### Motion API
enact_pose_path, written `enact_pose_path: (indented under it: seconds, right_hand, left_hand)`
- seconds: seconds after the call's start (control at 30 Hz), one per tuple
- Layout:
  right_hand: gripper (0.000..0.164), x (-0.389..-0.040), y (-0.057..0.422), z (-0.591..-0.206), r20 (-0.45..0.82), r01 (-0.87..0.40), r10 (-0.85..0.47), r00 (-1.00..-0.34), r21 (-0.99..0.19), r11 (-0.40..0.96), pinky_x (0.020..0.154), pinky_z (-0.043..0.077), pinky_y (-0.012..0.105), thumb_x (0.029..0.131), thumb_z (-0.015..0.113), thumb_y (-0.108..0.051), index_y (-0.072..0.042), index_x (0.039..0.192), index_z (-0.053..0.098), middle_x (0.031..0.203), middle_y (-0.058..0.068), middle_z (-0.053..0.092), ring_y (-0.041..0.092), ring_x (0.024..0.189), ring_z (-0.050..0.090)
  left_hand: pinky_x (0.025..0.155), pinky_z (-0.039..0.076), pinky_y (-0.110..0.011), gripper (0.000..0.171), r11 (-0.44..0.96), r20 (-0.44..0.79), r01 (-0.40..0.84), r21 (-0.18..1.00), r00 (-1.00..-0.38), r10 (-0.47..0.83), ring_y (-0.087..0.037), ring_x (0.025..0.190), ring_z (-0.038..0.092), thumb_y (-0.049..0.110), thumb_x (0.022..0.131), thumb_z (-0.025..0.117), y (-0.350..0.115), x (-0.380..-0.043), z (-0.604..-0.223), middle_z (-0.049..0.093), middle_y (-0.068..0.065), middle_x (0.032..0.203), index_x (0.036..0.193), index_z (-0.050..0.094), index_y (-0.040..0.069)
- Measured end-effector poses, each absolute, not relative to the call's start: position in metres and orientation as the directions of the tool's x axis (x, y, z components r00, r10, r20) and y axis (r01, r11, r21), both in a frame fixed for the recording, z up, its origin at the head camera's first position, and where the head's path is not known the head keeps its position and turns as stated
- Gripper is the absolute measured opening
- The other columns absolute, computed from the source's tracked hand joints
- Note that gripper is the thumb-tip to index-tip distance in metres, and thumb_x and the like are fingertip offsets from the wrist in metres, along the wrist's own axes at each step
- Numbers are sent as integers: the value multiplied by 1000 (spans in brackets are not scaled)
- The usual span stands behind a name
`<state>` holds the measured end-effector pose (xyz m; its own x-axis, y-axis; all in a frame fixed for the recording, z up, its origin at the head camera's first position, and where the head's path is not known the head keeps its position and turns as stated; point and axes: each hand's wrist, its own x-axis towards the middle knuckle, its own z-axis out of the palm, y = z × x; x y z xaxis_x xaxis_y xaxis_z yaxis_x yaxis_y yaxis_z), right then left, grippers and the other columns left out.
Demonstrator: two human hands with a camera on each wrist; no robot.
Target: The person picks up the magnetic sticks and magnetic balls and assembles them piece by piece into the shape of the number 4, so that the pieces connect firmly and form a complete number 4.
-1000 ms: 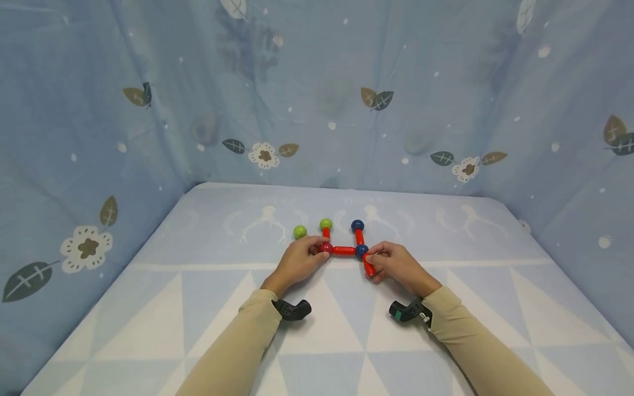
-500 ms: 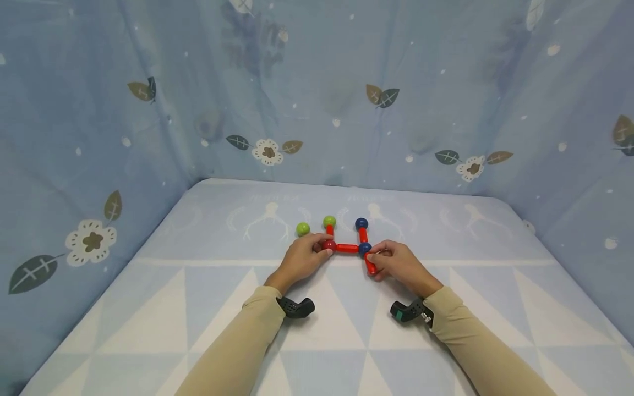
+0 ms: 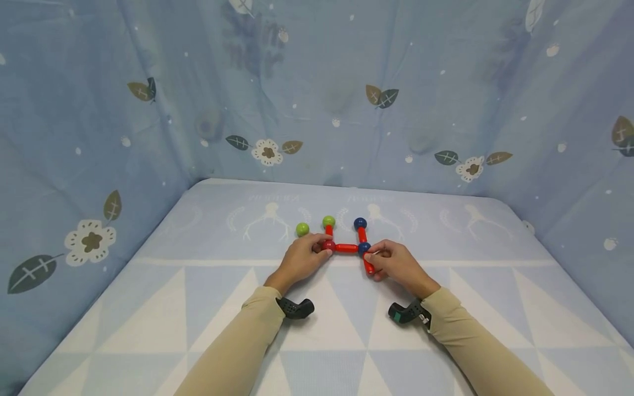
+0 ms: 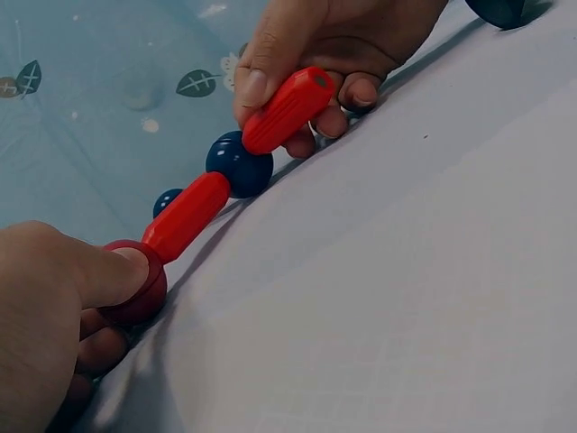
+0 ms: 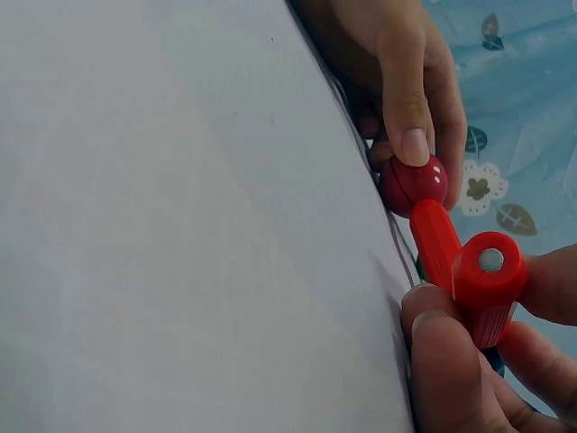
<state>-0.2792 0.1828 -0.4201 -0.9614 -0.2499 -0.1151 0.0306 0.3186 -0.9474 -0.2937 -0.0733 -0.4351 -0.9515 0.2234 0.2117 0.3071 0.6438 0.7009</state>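
My left hand (image 3: 303, 259) pinches a dark red ball (image 3: 329, 246) at the left corner of a joined set of balls and rods. From that ball a red rod (image 3: 346, 248) runs right to a blue ball (image 3: 364, 248). My right hand (image 3: 400, 266) grips another red rod (image 5: 489, 287), whose far end meets the blue ball; its near end shows a grey metal disc in the right wrist view. Behind, a short red rod links the dark red ball to a green ball (image 3: 328, 221). One more red rod (image 3: 362, 235) joins the two blue balls, the farther blue ball (image 3: 360, 223) standing behind.
A loose green ball (image 3: 302, 229) lies just beyond the left hand. The table (image 3: 342, 308) wears a pale cloth with triangles. Blue patterned curtains (image 3: 317, 110) hang behind and at both sides. Each wrist carries a black device (image 3: 296, 308).
The head view shifted slightly between the first two frames. Since then the right hand and its rod have moved very slightly left; the left hand keeps its hold on the dark red ball.
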Motion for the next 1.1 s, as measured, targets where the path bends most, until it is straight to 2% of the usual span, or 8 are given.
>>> enact_pose_path:
  seconds: [0.53, 0.8, 0.97, 1.1]
  right_hand:
    - [28, -278, 184, -419, -89, 1, -231, -969, -935, 356, 65, 56, 34, 97, 68, -20, -1, 116, 62, 88, 12, 63, 23, 65, 65]
    - [33, -277, 183, -421, -77, -9, -232, -970, -938, 347, 65, 57, 36, 96, 70, -23, -1, 119, 60, 88, 12, 63, 25, 66, 66]
    - [38, -278, 184, -423, -93, 17, -218, -972, -945, 327, 64, 57, 36, 96, 71, -21, 1, 120, 52, 91, 14, 64, 25, 65, 67]
    - [46, -280, 185, -423, -99, 23, -220, -971, -945, 326, 66, 58, 37, 97, 69, -23, 1, 130, 47, 99, 16, 66, 27, 66, 68]
  left_hand:
    - [77, 46, -33, 38, 656, 201, 303, 691, -953, 228, -16, 87, 55, 24, 94, 72, -73, -293, -433, 62, 3, 98, 131, 68, 19]
    - [78, 47, -34, 38, 650, 215, 310, 694, -951, 224, -16, 88, 56, 23, 93, 73, -73, -291, -436, 63, 2, 99, 130, 68, 18]
    - [77, 46, -33, 39, 659, 208, 308, 686, -951, 227, -16, 87, 55, 25, 93, 73, -73, -291, -437, 61, 3, 97, 131, 67, 16]
    - [77, 46, -33, 38, 664, 216, 314, 679, -949, 228, -17, 87, 54, 26, 94, 72, -73, -292, -437, 61, 3, 96, 131, 67, 16]
